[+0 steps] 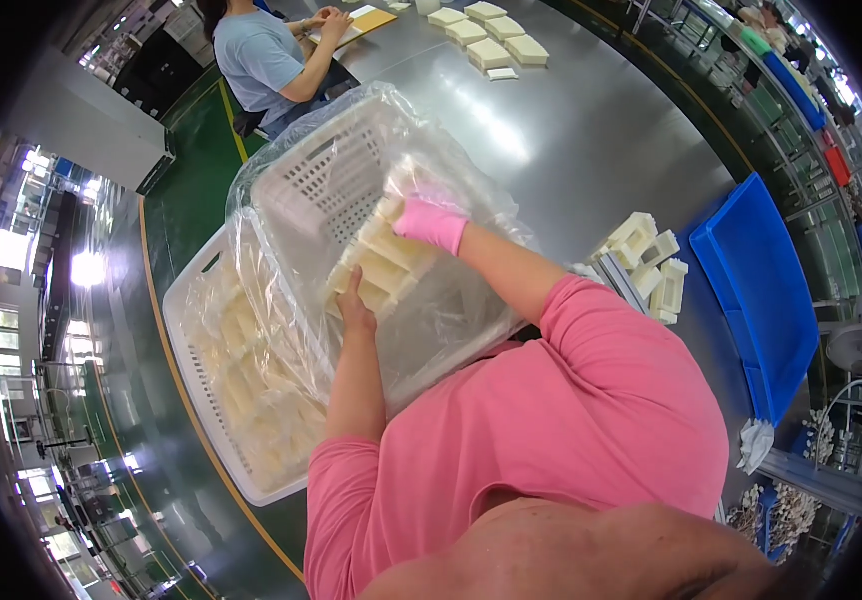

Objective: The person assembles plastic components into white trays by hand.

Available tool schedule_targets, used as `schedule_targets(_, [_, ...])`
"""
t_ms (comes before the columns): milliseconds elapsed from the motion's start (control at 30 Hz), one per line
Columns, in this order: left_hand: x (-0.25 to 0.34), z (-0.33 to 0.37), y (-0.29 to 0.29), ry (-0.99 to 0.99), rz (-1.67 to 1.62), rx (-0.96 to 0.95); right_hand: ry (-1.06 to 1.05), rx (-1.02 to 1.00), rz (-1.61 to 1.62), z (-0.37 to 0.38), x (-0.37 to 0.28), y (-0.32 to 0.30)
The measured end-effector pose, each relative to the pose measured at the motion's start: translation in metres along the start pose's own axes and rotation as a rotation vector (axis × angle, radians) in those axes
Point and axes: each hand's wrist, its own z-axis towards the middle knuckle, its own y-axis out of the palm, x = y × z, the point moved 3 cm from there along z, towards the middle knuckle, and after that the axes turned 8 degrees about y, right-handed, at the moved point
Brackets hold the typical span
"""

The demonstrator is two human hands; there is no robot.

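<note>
A row of cream-coloured, box-like plastic parts [381, 262] is held between my two hands inside a white perforated basket [323, 175]. My bare left hand [355, 305] grips the near end, its thumb on top and its other fingers mostly hidden behind the parts. At the far end my right hand [431, 222], in a pink glove, closes on the row; its fingertips are partly covered by the parts and blurred. A clear plastic bag [441, 335] lines the basket and folds out over its rim.
Left of this basket stands another white basket [213, 400], holding many cream parts under clear film. On the metal table [591, 130] lie loose cream parts [641, 255] and several more [491, 38] farther off. A blue bin [756, 300] is at right. Another person [266, 65] sits at far left.
</note>
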Motion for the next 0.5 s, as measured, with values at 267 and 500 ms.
schedule_targets(267, [0.077,-0.048,0.042,0.203,-0.171,-0.163,-0.13,0.519,-0.037,-0.092,-0.078,-0.08])
schedule_targets(500, [0.162,-0.12,0.072,0.573,-0.08,-0.215,-0.239,0.731,0.099,-0.172,-0.104,-0.109])
